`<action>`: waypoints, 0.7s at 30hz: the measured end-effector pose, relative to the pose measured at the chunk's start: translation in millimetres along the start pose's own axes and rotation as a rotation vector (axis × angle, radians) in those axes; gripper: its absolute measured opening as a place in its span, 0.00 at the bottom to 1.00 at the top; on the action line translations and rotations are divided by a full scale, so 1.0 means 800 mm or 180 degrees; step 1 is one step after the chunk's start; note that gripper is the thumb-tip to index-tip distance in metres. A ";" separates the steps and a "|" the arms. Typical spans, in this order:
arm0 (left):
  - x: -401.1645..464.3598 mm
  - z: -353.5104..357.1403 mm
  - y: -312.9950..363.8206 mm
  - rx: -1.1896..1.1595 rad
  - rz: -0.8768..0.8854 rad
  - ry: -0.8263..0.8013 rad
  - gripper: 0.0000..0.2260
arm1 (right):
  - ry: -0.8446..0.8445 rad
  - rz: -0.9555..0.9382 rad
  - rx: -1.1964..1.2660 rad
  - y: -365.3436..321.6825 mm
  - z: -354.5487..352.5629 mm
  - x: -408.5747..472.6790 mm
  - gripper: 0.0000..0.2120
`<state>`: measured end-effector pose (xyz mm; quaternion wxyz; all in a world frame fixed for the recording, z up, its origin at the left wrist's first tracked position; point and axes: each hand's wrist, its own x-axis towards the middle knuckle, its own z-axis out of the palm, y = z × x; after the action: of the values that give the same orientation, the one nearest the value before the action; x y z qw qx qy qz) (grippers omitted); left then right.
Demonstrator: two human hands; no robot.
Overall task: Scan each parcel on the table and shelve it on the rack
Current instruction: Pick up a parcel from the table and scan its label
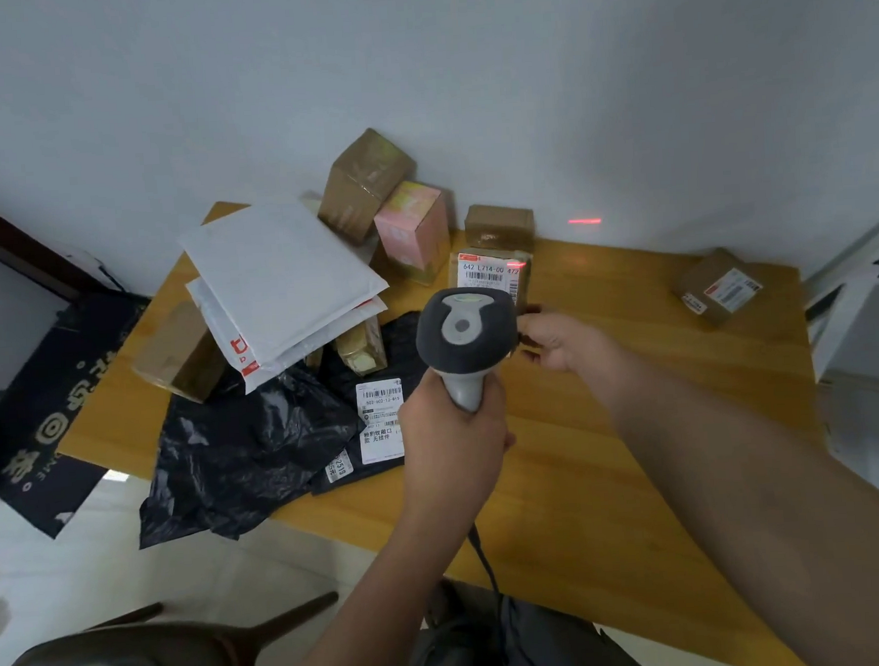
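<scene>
My left hand (451,435) grips the handle of a grey barcode scanner (460,334), its head pointing away from me. Its red beam falls on the top right of a small brown box (490,273) with a white label, and also on the wall (584,221) behind. My right hand (561,343) holds that box at its lower right side, just above the wooden table (610,384). Other parcels lie on the table: white padded mailers (280,280), black poly bags (249,447) with labels, a pink box (413,229) and brown cartons (364,183).
A single labelled brown box (720,284) sits at the table's far right. A white rack edge (856,281) stands to the right. A dark mat (45,403) lies on the floor at left, and a chair (153,654) is at the lower left. The scanner cable (485,561) hangs below.
</scene>
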<state>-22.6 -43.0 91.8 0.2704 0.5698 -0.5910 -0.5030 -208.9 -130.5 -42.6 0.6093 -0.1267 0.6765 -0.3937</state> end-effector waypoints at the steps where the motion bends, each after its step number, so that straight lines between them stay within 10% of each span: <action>1: -0.002 0.002 0.002 0.0024 0.0021 -0.0024 0.11 | -0.0018 0.0006 0.0034 -0.001 -0.004 -0.002 0.11; 21: -0.029 0.028 0.023 0.0347 0.0141 -0.0091 0.14 | 0.0021 -0.0166 -0.0001 -0.013 -0.061 -0.022 0.25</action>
<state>-45.1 -17.3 106.2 0.2416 0.5632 -0.6337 -0.4721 -253.2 -107.4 -25.0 0.5966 -0.1432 0.6750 -0.4098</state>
